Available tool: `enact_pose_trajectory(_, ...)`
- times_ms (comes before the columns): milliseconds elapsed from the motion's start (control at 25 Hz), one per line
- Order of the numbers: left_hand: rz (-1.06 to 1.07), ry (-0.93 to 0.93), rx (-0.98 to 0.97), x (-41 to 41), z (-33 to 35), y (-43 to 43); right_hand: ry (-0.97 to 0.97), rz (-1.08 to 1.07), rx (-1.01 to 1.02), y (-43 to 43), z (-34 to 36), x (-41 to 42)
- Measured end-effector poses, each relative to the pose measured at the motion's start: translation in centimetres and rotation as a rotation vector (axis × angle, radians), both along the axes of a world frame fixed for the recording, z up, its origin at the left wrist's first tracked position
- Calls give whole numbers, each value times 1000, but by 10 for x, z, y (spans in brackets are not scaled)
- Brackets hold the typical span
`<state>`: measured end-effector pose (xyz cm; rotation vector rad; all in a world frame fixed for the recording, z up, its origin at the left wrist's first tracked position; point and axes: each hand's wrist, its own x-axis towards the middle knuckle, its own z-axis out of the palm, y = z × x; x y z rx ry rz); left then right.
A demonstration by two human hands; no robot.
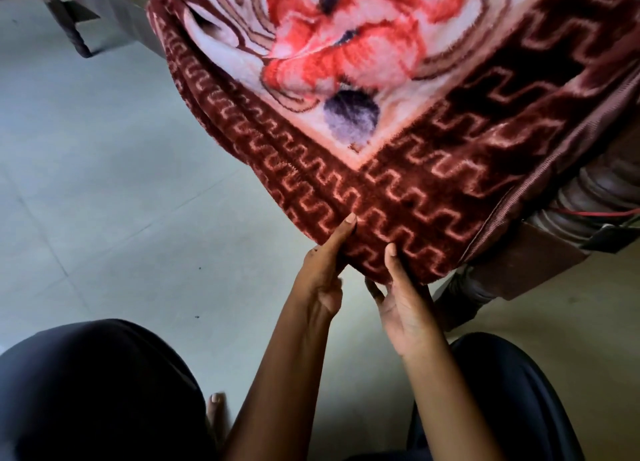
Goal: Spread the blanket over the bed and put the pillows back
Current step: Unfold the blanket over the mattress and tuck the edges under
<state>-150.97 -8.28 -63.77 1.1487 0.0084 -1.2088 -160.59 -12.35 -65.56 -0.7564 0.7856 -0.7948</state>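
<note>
A thick plush blanket [398, 121] lies over the bed, pink in the middle with red flowers and a maroon border with a zigzag pattern. Its corner hangs over the bed's corner toward me. My left hand [325, 270] pinches the corner's left edge, thumb on top. My right hand [401, 297] grips the same corner from the right, thumb on the border, fingers underneath. Both hands are close together. No pillows are in view.
The wooden bed frame [526, 263] and its leg show under the blanket at right, with a red wire [595, 213] above it. Pale tiled floor [104, 183] spreads to the left. A dark frame leg [69, 27] stands at top left. My knees and a bare foot [216, 415] are below.
</note>
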Motion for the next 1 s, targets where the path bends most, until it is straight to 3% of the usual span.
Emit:
enact_pose_trajectory(200,54,149,-303,-5,-21,-2,123,-213,241,28,3,-4)
enact_pose_trajectory(440,-31,75,-291,-6,-40,-1,49,-238,191,31,24,23)
enact_pose_trajectory(560,-109,14,-191,-4,-25,3,115,-340,172,11,26,34)
enact_pose_trajectory(640,-264,-192,-21,1,-5,12,204,-399,100,4,18,31)
enact_pose_trajectory(720,-381,-578,217,12,23,19,283,-442,55,-1,11,26)
enact_pose_trajectory(800,-225,-742,152,26,60,15,360,-439,27,-4,5,22)
enact_pose_trajectory(920,-81,-386,-253,35,113,-12,440,-399,7,-5,1,20)
enact_pose_trajectory(1000,-63,-189,-325,34,126,-30,441,-377,8,-2,2,18)
